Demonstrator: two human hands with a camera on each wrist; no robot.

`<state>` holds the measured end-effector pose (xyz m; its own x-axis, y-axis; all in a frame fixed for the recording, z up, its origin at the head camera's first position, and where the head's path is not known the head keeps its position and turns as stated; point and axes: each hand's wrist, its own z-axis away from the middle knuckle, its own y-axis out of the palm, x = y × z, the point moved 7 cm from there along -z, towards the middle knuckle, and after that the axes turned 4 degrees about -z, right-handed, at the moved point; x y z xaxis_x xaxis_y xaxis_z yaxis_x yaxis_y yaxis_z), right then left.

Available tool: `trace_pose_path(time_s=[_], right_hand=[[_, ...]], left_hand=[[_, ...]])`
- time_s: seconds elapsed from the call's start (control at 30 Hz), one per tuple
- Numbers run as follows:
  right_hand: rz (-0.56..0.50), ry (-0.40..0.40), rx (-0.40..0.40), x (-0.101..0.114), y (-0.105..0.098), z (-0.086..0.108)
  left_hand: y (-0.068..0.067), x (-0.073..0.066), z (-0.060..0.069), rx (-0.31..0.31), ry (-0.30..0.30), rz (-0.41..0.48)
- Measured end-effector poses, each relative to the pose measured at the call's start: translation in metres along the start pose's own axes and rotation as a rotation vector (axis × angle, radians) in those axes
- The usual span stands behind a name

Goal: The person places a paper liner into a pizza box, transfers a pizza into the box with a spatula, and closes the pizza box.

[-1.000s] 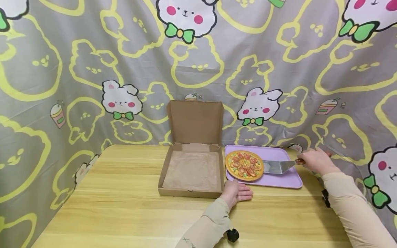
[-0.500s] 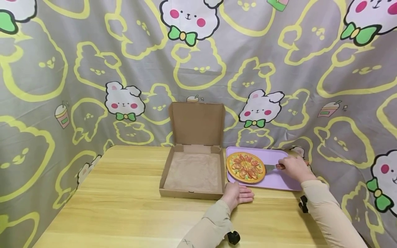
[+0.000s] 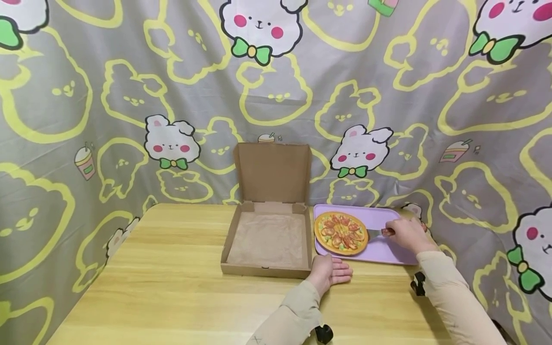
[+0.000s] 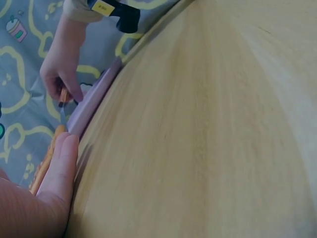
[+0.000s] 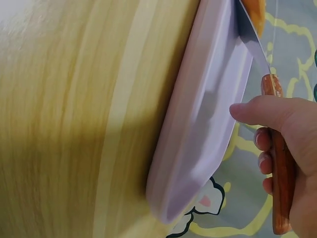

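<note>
This is looking like a curtained-off filming booth. A grey fabric [image 3: 276, 79] is hanging in folds along the far side and wrapping round to the left and right, showing cartoon rabbits, yellow outlines and drink cups. It is closing in a wood-grain tabletop [image 3: 164, 297]. Black devices [image 3: 324, 334] are sitting at both wrists, suggesting a recording setup. A pizza [image 3: 340, 233] on a lilac tray [image 3: 375, 215] is lending a food-serving look. The fabric is hiding the wider room, leaving home or lab unclear.

The head camera looks forward and down; the closer, tilted wrist views share the tray [image 5: 205, 124].
</note>
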<state>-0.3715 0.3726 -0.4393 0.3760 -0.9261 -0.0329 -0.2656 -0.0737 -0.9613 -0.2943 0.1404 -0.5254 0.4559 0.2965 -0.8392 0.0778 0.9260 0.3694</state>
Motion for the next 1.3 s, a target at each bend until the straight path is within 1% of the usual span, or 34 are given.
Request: trace_pose_path(time_s=[0.13,0.3,0.4,0.53,0.67,0.8,0.9,1.0,1.13,1.3], right_hand=[[-0.018,0.0,-0.014,0.001,-0.001,0.002],[-0.036,0.008,-0.041,0.002,-0.01,0.006],[-0.047,0.022,-0.031,-0.001,-0.013,0.009],[-0.063,0.058,-0.013,-0.008,-0.016,0.013],[-0.065,0.074,-0.035,-0.016,-0.026,0.02],[-0.062,0.077,-0.034,-0.021,-0.033,0.024],[-0.064,0.089,-0.02,-0.025,-0.037,0.026],[-0.066,0.098,-0.016,-0.027,-0.04,0.029],[-0.064,0.091,-0.024,-0.028,-0.046,0.032],[-0.057,0.077,-0.039,-0.025,-0.053,0.033]], left_hand=[[0.0,0.001,0.0,0.005,0.006,-0.021],[-0.002,0.001,0.001,0.026,0.027,-0.025],[-0.002,0.001,0.002,0.033,0.034,-0.027],[-0.001,0.0,0.007,0.028,0.026,-0.055],[0.003,-0.006,0.015,0.016,0.029,-0.119],[0.007,-0.021,0.026,0.039,0.054,-0.166],[0.008,-0.035,0.036,0.082,0.079,-0.176],[0.007,-0.049,0.044,0.118,0.11,-0.187],[0.001,-0.068,0.05,0.132,0.165,-0.205],[-0.015,-0.09,0.055,0.132,0.218,-0.225]])
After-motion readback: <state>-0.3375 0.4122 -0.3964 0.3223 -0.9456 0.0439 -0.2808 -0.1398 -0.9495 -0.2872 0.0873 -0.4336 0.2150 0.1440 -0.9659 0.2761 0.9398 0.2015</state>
